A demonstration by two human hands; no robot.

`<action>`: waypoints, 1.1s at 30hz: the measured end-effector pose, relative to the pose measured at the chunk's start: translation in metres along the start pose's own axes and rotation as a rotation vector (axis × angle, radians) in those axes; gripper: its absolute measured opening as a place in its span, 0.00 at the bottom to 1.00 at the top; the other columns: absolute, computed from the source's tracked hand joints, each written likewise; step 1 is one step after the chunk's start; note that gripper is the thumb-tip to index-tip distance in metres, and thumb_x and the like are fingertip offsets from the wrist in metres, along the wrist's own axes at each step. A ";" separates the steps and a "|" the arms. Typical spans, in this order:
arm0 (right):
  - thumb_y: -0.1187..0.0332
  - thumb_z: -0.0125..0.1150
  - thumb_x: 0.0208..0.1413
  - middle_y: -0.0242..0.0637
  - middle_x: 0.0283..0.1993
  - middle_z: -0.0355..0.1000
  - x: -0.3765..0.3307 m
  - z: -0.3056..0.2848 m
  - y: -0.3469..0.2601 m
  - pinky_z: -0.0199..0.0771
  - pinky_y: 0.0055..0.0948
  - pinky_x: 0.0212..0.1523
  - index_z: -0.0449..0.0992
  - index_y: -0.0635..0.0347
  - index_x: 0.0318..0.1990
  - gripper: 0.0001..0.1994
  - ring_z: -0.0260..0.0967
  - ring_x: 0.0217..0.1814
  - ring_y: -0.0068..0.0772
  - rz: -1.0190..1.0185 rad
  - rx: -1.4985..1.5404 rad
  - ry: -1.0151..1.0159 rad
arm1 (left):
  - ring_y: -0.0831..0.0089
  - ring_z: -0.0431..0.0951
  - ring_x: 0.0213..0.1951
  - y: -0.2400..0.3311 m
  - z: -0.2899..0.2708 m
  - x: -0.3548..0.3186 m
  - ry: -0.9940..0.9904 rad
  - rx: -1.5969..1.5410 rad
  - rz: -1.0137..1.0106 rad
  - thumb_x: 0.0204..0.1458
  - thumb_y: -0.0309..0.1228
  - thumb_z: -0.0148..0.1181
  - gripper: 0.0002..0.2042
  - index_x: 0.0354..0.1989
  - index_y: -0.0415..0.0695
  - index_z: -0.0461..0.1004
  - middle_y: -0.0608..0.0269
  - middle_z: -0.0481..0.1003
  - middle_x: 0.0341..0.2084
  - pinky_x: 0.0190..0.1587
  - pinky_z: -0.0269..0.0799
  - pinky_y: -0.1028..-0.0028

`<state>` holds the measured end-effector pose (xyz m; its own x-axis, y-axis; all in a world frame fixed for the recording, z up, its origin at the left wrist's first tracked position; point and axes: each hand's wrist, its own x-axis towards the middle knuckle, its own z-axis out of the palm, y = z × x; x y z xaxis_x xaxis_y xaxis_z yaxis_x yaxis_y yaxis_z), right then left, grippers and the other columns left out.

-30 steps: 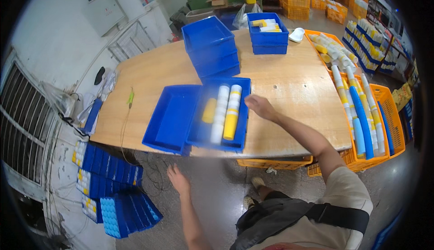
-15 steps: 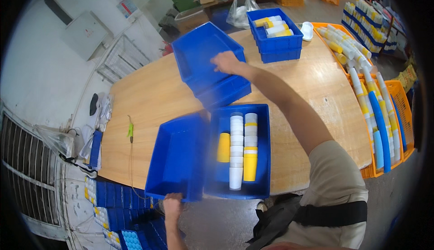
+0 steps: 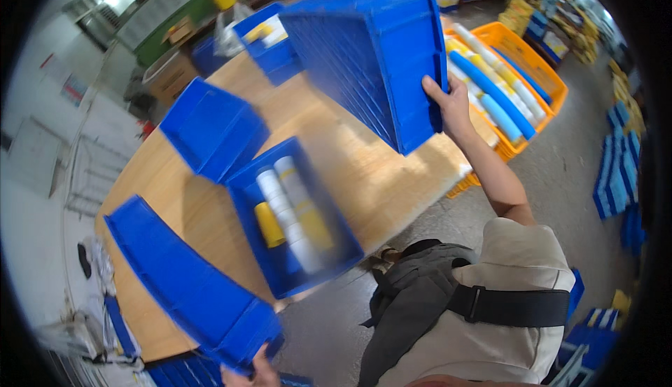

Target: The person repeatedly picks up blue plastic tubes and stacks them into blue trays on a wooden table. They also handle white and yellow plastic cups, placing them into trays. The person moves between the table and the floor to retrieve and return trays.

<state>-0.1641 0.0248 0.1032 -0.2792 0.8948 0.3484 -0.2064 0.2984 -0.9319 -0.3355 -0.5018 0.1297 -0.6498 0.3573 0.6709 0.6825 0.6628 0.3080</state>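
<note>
Now the right hand point(image 3: 449, 104) grips a tall nested stack of blue bins point(image 3: 378, 58) by its near corner, fingers wrapped over the rim, and the stack hangs tilted above the wooden table point(image 3: 364, 177); half a second ago that hand was only reaching to the bins as they stood on the tabletop, so the stack has come up off the table into the person's hold. The left hand point(image 3: 255, 371) shows only at the lower edge, its fingers closed on the end of a long blue bin point(image 3: 185, 285) that juts past the table's near edge (a second ago that hand hung free below the table). Between the two hands lies an open blue bin point(image 3: 294, 215) with white and yellow rolls point(image 3: 290, 208) in it, resting flat on the table, well apart from the lifted stack. Another blue bin point(image 3: 210, 131) lies just beyond it. To the right stands an orange crate point(image 3: 532, 58) of blue and white tubes.
</note>
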 end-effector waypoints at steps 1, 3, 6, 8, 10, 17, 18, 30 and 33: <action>0.58 0.70 0.59 0.43 0.45 0.80 -0.014 -0.026 -0.004 0.78 0.27 0.46 0.76 0.71 0.52 0.23 0.77 0.43 0.25 0.031 -0.071 0.056 | 0.63 0.77 0.23 0.000 0.001 0.003 0.068 -0.010 -0.008 0.41 0.33 0.82 0.18 0.28 0.32 0.79 0.55 0.79 0.22 0.30 0.76 0.65; 0.59 0.71 0.59 0.43 0.45 0.80 -0.038 -0.074 -0.010 0.78 0.27 0.46 0.76 0.72 0.52 0.23 0.77 0.43 0.25 0.084 -0.058 0.106 | 0.62 0.73 0.22 0.001 0.024 0.017 0.497 -0.426 -0.310 0.45 0.31 0.78 0.14 0.31 0.36 0.78 0.51 0.78 0.24 0.27 0.75 0.64; 0.60 0.69 0.60 0.43 0.45 0.80 -0.061 -0.134 -0.008 0.80 0.27 0.46 0.76 0.69 0.51 0.21 0.78 0.42 0.27 0.113 0.071 0.236 | 0.52 0.68 0.62 0.007 0.068 0.070 0.640 -1.084 -0.420 0.57 0.43 0.68 0.36 0.68 0.33 0.61 0.40 0.65 0.65 0.67 0.61 0.49; 0.60 0.68 0.61 0.43 0.47 0.80 -0.070 -0.169 0.000 0.80 0.29 0.48 0.75 0.68 0.52 0.20 0.79 0.43 0.28 0.159 0.134 0.319 | 0.51 0.62 0.67 0.025 0.109 0.096 0.474 -1.700 -0.641 0.58 0.49 0.65 0.39 0.72 0.39 0.59 0.50 0.58 0.72 0.72 0.53 0.44; 0.60 0.68 0.61 0.42 0.47 0.80 -0.073 -0.204 0.012 0.80 0.30 0.48 0.75 0.67 0.52 0.20 0.79 0.43 0.29 0.159 0.176 0.375 | 0.53 0.60 0.69 0.063 0.154 0.107 0.291 -1.976 -0.687 0.58 0.50 0.65 0.41 0.73 0.41 0.56 0.53 0.57 0.73 0.73 0.52 0.48; 0.64 0.70 0.59 0.38 0.42 0.81 -0.052 -0.312 0.051 0.80 0.30 0.41 0.78 0.67 0.45 0.15 0.78 0.38 0.28 -0.048 -0.190 0.195 | 0.57 0.72 0.49 0.271 0.262 0.038 -0.128 -1.057 -0.356 0.49 0.37 0.74 0.28 0.53 0.36 0.68 0.51 0.72 0.50 0.55 0.69 0.57; 0.65 0.71 0.55 0.37 0.39 0.81 -0.047 -0.330 0.057 0.79 0.31 0.38 0.78 0.65 0.42 0.14 0.78 0.36 0.31 -0.127 -0.331 0.026 | 0.61 0.72 0.40 0.294 0.269 0.022 -0.359 -0.758 -0.154 0.44 0.34 0.78 0.24 0.42 0.36 0.71 0.53 0.74 0.40 0.47 0.70 0.60; 0.57 0.70 0.49 0.36 0.42 0.76 -0.027 -0.423 0.156 0.74 0.40 0.47 0.77 0.57 0.46 0.20 0.74 0.48 0.41 -0.353 -0.790 -1.172 | 0.54 0.80 0.44 0.351 0.365 -0.119 -1.216 -0.244 0.709 0.44 0.28 0.71 0.17 0.42 0.39 0.75 0.49 0.77 0.38 0.43 0.76 0.62; 0.52 0.74 0.49 0.45 0.58 0.74 0.008 -0.449 0.158 0.66 0.45 0.63 0.76 0.58 0.56 0.30 0.68 0.62 0.48 -0.298 -0.608 -0.794 | 0.52 0.75 0.57 0.368 0.393 -0.127 -1.365 -0.535 0.053 0.53 0.34 0.69 0.33 0.64 0.33 0.63 0.40 0.72 0.57 0.57 0.72 0.62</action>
<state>0.2218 0.2282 -0.0865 -0.8764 0.3473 0.3335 0.0774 0.7853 -0.6143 -0.1335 -0.0449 -0.1070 -0.2187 0.9061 -0.3622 0.5576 0.4207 0.7156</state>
